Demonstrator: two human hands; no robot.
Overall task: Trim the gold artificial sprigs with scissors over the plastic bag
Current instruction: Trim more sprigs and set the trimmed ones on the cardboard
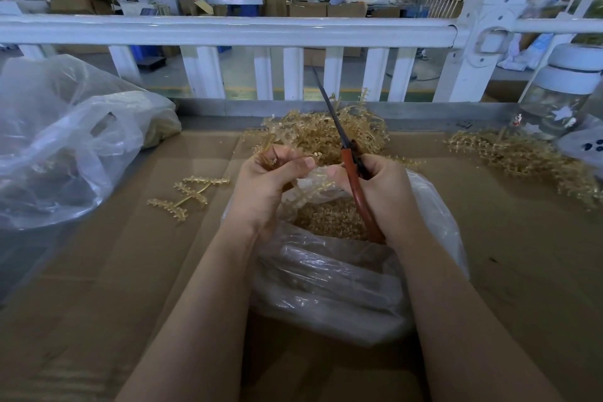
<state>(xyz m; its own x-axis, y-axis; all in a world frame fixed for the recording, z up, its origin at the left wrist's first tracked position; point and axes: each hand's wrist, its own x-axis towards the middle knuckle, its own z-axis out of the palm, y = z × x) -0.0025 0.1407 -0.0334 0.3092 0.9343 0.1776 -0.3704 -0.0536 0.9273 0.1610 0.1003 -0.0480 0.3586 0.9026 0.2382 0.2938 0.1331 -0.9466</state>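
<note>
My left hand (pixel 267 183) pinches a gold sprig (pixel 270 153) above the mouth of a clear plastic bag (pixel 326 274). My right hand (pixel 378 186) grips scissors (pixel 350 166) with orange-red handles; the dark blades are closed and point up and away. Gold trimmings (pixel 329 219) lie inside the bag below both hands. A heap of gold sprigs (pixel 323 132) sits just beyond my hands. A single sprig (pixel 191 194) lies on the cardboard to the left.
Cardboard (pixel 114 271) covers the table. A large crumpled plastic bag (pixel 65 140) sits at the left. More gold sprigs (pixel 522 157) lie at the right, near a glass jar (pixel 561 98) with a white lid. A white railing (pixel 228 31) runs behind the table.
</note>
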